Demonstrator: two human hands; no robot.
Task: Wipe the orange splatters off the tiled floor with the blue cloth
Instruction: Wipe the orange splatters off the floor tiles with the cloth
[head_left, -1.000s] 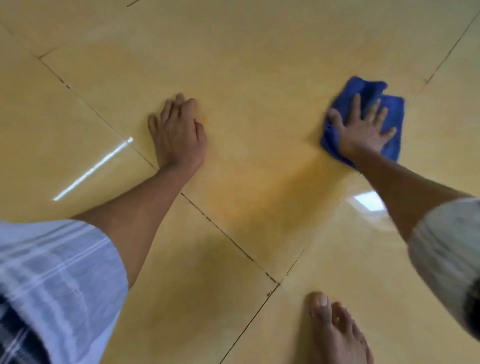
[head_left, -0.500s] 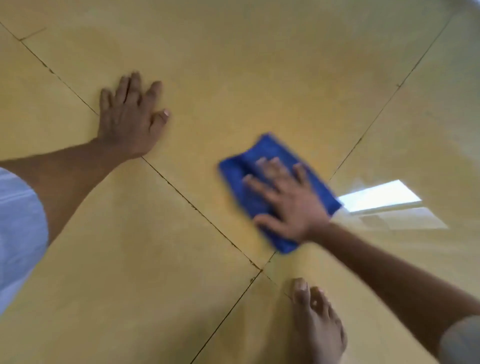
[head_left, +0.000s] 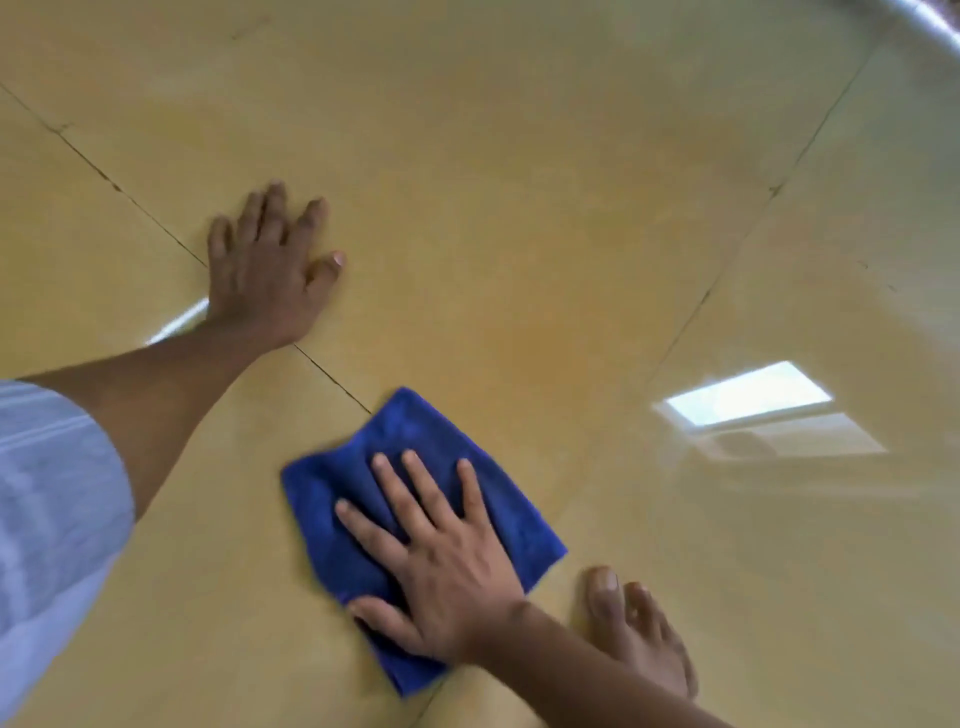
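Note:
A folded blue cloth (head_left: 415, 447) lies flat on the yellow tiled floor (head_left: 519, 156), over a grout line near the bottom middle. My right hand (head_left: 436, 561) presses down on it with fingers spread, palm covering its near half. My left hand (head_left: 270, 270) rests flat on the floor to the upper left, fingers apart, holding nothing. A faint orange smear (head_left: 524, 343) tints the tile just beyond the cloth. The frame is slightly blurred.
A bare foot (head_left: 639, 629) stands on the floor just right of my right wrist. Dark grout lines (head_left: 727, 260) cross the tiles diagonally. A bright window reflection (head_left: 748, 400) shines on the right. A metallic edge (head_left: 930, 21) shows at the top right corner.
My right hand has swept the blue cloth from the far right toward me and to the left, ending near the foot. My left hand has stayed planted on the floor.

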